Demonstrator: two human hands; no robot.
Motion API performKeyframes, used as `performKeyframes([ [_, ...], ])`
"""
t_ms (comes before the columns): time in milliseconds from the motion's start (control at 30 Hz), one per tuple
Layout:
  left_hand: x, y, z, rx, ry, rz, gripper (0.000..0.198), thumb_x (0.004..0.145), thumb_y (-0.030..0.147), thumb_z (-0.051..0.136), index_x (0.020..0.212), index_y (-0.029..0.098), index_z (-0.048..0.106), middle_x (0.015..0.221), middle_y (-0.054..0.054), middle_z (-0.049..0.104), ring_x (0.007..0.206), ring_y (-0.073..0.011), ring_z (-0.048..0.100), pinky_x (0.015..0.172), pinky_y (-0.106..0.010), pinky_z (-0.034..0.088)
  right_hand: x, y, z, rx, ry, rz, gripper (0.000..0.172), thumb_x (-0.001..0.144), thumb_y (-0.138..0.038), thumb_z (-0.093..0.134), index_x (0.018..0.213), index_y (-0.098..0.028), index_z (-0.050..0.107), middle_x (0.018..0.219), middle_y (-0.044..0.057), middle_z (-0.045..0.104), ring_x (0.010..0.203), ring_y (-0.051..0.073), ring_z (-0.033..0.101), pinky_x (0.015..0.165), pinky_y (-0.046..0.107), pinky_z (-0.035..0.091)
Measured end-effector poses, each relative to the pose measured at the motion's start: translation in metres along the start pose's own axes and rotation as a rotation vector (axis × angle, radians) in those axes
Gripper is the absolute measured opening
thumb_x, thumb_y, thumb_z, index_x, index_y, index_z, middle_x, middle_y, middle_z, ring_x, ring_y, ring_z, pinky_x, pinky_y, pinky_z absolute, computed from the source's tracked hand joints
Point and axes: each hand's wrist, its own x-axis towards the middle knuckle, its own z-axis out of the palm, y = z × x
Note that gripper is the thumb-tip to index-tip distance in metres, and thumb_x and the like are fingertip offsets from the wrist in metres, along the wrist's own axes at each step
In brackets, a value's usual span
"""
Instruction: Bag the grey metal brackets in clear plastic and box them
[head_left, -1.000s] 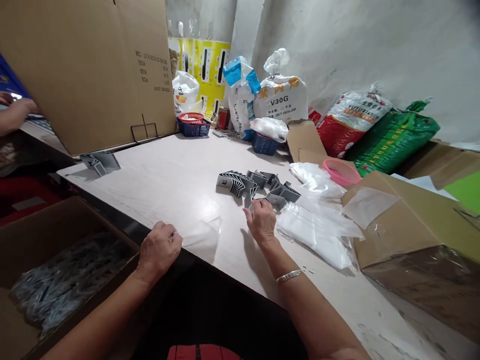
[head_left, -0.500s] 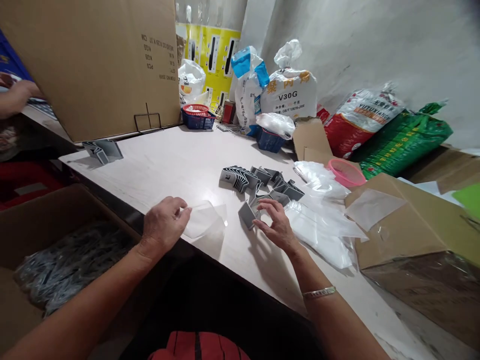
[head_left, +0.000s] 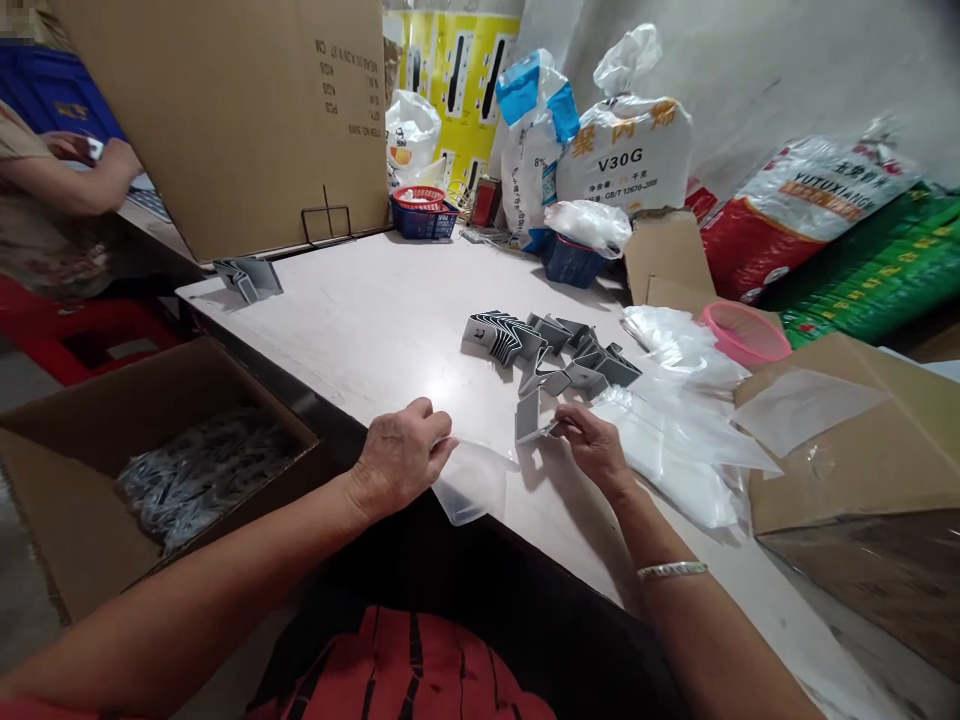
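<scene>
Head view: left fingers pinch a clear plastic bag; right fingers grip a grey bracket.

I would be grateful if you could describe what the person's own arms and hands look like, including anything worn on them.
Both forearms are bare, with no sleeves or gloves reaching the left hand or the right hand. A silver bracelet circles the right wrist. Below the arms, a black and red garment shows.
</scene>
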Motion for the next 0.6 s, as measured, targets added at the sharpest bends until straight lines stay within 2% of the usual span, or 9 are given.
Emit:
performKeyframes([
  [67, 0.0, 0.008, -0.002, 0.006, -0.033, 0.018, 0.019, 0.077, 0.029, 0.053, 0.064, 0.017, 0.059, 0.064, -0.001, 0.046, 0.052, -0.0106, 0.04, 0.05, -0.024, 0.027, -0.01, -0.018, -0.01, 0.223, 0.082, 0.047, 0.009, 0.073, -0.028, 0.054, 0.078, -0.021, 0.059, 0.07, -0.001, 0.058, 0.059, 0.013, 0.055, 0.057, 0.031, 0.048],
  [133, 0.0, 0.017, -0.002, 0.013, -0.063, 0.048, 0.02, 0.077, 0.03, 0.053, 0.064, 0.017, 0.059, 0.065, -0.002, 0.046, 0.052, -0.0108, 0.04, 0.049, -0.024, 0.026, -0.019, -0.049, -0.024, 0.349, 0.098, 0.006, 0.011, 0.077, -0.028, 0.053, 0.084, -0.024, 0.061, 0.066, -0.002, 0.059, 0.055, 0.012, 0.055, 0.053, 0.029, 0.048],
  [233, 0.003, 0.03, 0.0, 0.003, -0.073, 0.082, 0.02, 0.076, 0.03, 0.054, 0.063, 0.017, 0.059, 0.065, -0.002, 0.048, 0.052, -0.0109, 0.039, 0.049, -0.024, 0.024, -0.029, -0.102, -0.045, 0.324, -0.071, -0.211, 0.012, 0.08, -0.022, 0.052, 0.082, -0.023, 0.064, 0.072, 0.002, 0.064, 0.066, 0.015, 0.061, 0.059, 0.03, 0.05],
  [300, 0.005, 0.036, 0.001, -0.045, -0.069, 0.095, 0.02, 0.076, 0.03, 0.055, 0.062, 0.017, 0.06, 0.063, -0.002, 0.048, 0.051, -0.0106, 0.039, 0.049, -0.024, 0.025, -0.034, -0.124, -0.05, 0.301, -0.24, -0.317, 0.02, 0.083, -0.016, 0.046, 0.089, -0.023, 0.064, 0.075, 0.003, 0.065, 0.069, 0.014, 0.062, 0.059, 0.028, 0.051],
  [367, 0.006, 0.039, 0.0, -0.13, -0.071, 0.107, 0.019, 0.075, 0.028, 0.055, 0.06, 0.017, 0.059, 0.06, -0.001, 0.049, 0.05, -0.0101, 0.04, 0.049, -0.024, 0.027, -0.038, -0.127, -0.048, 0.238, -0.348, -0.388, 0.026, 0.085, -0.012, 0.041, 0.093, -0.022, 0.063, 0.078, 0.003, 0.064, 0.07, 0.013, 0.062, 0.058, 0.026, 0.051],
  [400, 0.006, 0.039, 0.0, -0.173, -0.07, 0.12, 0.019, 0.075, 0.026, 0.055, 0.058, 0.017, 0.059, 0.058, 0.0, 0.049, 0.05, -0.0098, 0.041, 0.05, -0.023, 0.028, -0.04, -0.122, -0.046, 0.187, -0.361, -0.408, 0.027, 0.085, -0.011, 0.04, 0.094, -0.021, 0.063, 0.078, 0.004, 0.064, 0.069, 0.012, 0.061, 0.057, 0.025, 0.051],
  [533, 0.004, 0.039, 0.0, -0.21, -0.011, 0.213, 0.021, 0.076, 0.023, 0.054, 0.056, 0.016, 0.059, 0.056, 0.002, 0.048, 0.049, -0.008, 0.04, 0.051, -0.022, 0.031, -0.045, -0.097, -0.043, -0.121, -0.254, -0.445, 0.029, 0.087, -0.012, 0.036, 0.095, -0.019, 0.063, 0.076, 0.004, 0.063, 0.065, 0.01, 0.059, 0.055, 0.022, 0.048],
  [600, 0.003, 0.041, 0.002, -0.183, 0.031, 0.256, 0.021, 0.077, 0.025, 0.054, 0.059, 0.016, 0.06, 0.06, 0.001, 0.049, 0.049, -0.0074, 0.04, 0.051, -0.021, 0.033, -0.045, -0.093, -0.045, -0.249, -0.25, -0.479, 0.029, 0.088, -0.012, 0.035, 0.094, -0.018, 0.062, 0.074, 0.005, 0.062, 0.063, 0.009, 0.057, 0.054, 0.021, 0.045],
])
